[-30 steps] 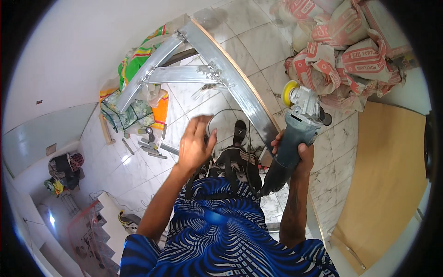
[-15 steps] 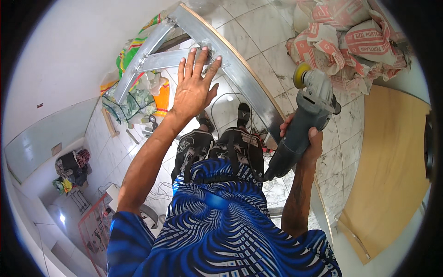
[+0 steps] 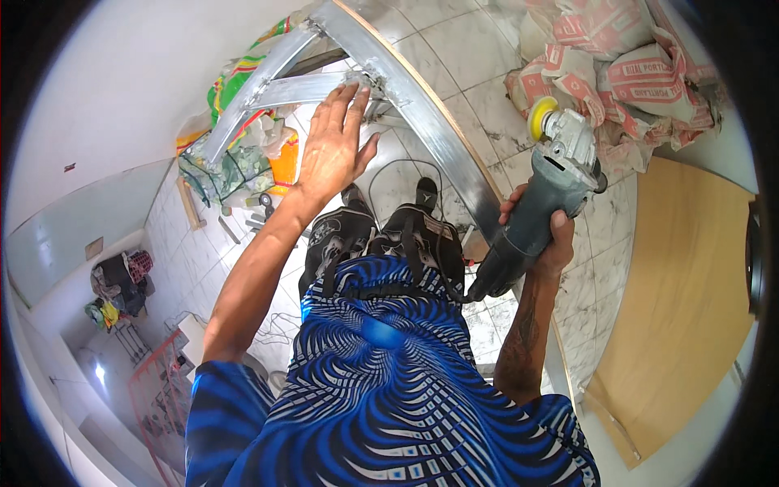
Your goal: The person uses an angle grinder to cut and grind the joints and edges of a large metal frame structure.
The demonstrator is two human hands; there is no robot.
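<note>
Grinder [image 3: 527, 213] is sitting in firm grasp of right hand [image 3: 557, 245]; left hand [image 3: 331, 150] is holding nothing, outstretched at crossbar [image 3: 300, 88] of metal frame [image 3: 432, 134], contact unclear.

Print is recorded on the sacks at upper right. Front sack [image 3: 649, 85]: two lines of capital lettering in the red print, set one above the other; legible in part, distorted by the bulge and folds. Left sack [image 3: 561, 77]: red printed panel, wording lost in the creases. Rear sack [image 3: 596, 26]: red printed bands, too faint to read. Right shoe [image 3: 427, 193]: small pale emblem on the dark upper. Shorts [image 3: 334, 235]: pale printed graphics, too indistinct to read.
</note>
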